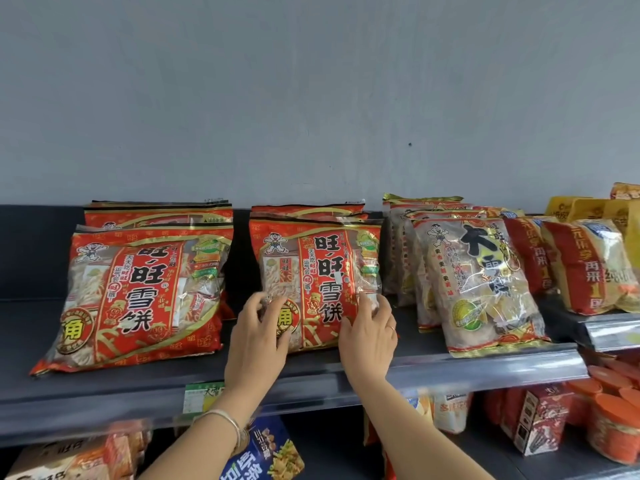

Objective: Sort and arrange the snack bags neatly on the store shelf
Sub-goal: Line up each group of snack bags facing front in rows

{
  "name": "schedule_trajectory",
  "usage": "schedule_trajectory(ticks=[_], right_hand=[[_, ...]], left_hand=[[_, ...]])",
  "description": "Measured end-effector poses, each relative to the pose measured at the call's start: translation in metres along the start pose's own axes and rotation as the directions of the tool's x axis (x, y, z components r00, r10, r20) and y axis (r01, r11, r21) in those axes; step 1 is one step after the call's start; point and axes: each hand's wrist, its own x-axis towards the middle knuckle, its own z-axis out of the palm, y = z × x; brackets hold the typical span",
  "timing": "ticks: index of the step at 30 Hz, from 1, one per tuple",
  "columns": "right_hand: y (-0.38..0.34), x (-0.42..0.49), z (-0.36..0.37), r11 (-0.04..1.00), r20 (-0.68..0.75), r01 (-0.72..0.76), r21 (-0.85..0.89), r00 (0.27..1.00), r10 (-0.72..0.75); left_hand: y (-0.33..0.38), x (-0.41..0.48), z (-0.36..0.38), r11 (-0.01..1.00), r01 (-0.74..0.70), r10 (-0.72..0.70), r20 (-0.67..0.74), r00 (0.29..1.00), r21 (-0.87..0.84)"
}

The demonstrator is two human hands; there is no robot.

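This is a shop, a grocery or convenience store by the look of it. A dark metal shelf (27, 327) runs along a plain grey wall (311, 81). Red snack bags (138, 292) of one brand stand on it in rows several deep, faces out. Beside them, clear yellow bags (478, 282) are lined up the same way. A clear plastic price rail (485, 370) edges the shelf front, with a printed label (202, 396) slotted in. On the lower shelf (554, 471) sit boxed goods (535, 420) and orange-lidded tubs (613, 427).
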Motion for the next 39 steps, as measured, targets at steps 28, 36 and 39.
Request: schedule_trajectory(ticks=[28,36,39], right_hand=[[0.124,0.062,-0.107,0.992,-0.047,0.083,-0.096,0.995,-0.088],[0.159,0.108,-0.112,0.986,0.137,-0.095,-0.141,0.984,0.114],[0.158,0.117,-0.110,0.974,0.110,-0.073,-0.215,0.989,0.099]], left_hand=[[0.198,0.055,0.043,0.911,-0.302,0.368,0.224,0.902,-0.280],[0.231,0.092,0.094,0.885,-0.381,0.441,0.216,0.871,-0.269],[0.234,0.105,0.104,0.878,-0.402,0.453,0.180,0.873,-0.261]])
